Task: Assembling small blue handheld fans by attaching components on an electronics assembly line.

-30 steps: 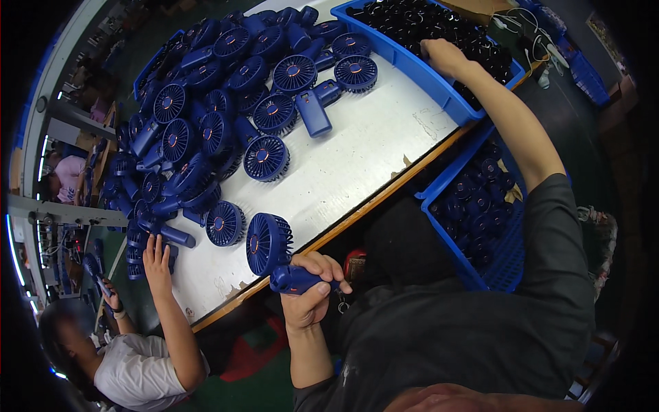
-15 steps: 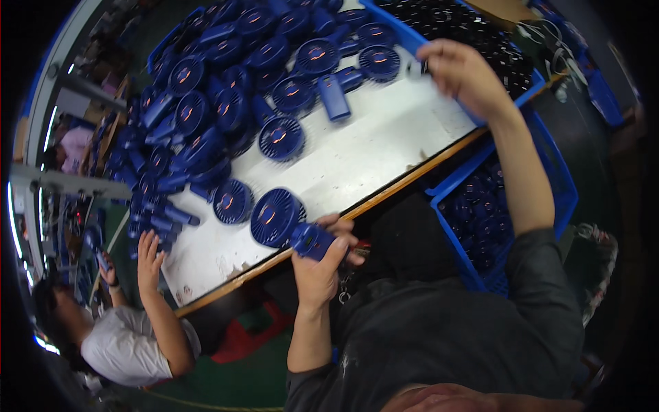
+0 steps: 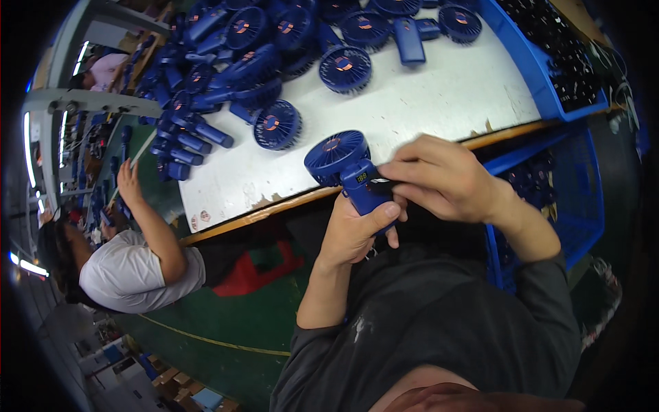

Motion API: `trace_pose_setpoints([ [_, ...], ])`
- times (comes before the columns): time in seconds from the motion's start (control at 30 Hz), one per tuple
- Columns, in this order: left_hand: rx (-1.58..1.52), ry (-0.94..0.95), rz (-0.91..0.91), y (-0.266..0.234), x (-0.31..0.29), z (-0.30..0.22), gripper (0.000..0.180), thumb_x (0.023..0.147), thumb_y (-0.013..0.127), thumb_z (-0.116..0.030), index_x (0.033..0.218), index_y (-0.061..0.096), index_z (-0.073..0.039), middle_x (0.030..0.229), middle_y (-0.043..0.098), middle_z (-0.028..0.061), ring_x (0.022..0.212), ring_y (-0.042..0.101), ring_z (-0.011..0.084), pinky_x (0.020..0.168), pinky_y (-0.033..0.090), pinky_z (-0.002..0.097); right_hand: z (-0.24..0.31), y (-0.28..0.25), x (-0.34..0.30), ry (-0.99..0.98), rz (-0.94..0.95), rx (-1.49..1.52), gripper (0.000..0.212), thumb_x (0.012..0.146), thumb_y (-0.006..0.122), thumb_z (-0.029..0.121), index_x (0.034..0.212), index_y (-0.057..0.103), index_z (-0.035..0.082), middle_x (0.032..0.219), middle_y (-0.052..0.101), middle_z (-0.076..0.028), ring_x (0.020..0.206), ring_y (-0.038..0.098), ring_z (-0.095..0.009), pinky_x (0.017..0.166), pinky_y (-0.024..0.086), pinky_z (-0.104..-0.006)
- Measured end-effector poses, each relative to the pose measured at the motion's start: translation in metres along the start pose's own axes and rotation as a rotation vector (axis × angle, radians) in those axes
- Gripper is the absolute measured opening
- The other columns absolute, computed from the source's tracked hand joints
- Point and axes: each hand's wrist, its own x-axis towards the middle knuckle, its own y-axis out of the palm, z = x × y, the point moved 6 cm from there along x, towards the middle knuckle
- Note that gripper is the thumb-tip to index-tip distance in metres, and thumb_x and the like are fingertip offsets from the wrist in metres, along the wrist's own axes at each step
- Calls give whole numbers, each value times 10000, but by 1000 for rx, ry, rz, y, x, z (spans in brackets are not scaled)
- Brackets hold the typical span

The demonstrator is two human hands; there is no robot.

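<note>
Beside the fan left fingers still clasp, right fingers have arrived, pinching a dark piece.

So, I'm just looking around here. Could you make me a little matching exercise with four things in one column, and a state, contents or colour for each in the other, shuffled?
Things:
1. The person's left hand
2. The person's right hand
3. The blue tray at the upper right
4. The co-worker's shirt

Descriptions:
A. White
B. Fingertips close beside the small display of a fan
C. Wrapped around the handle of a blue fan
D. Holds many small black pieces

Right pairs: 1-C, 2-B, 3-D, 4-A
</note>
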Motion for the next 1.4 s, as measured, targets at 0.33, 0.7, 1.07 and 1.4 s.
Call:
trace_pose_setpoints([
  [0.33,-197,77,62,4,8,5,824,939,327,-712,1349,424,-4,1233,560,184,1026,639,303,744,616,417,5,24,18,26,126,-160,483,751,750,116,1212,622,54,1064,572,-141,979,577,-303,805,512,-396],
  [0.7,1389,566,-3,37,4,-36,983,840,708,-417,1501,174,79,1550,147,331,1446,171,477,1174,201,484,-16,52,-53,563,-164,610,550,775,725,206,1239,528,-13,987,571,-93,872,562,-182,788,459,-323],
  [1.07,1435,487,-1354,-361,-85,-287,575,929,583,-334,1320,521,83,1238,606,262,1148,598,318,998,429,372,-153,-91,-450,1397,-566,-531,642,899,660,312,1347,462,-103,1306,559,-254,1233,525,-335,1070,364,-366],
  [1.4,984,262,-1356,-441,-91,-315,569,662,740,-116,1164,553,76,991,655,167,789,668,260,696,543,391,-178,-100,-564,1661,-212,-663,576,885,677,290,1285,515,-91,1273,575,-278,1215,547,-398,1043,405,-410],
])
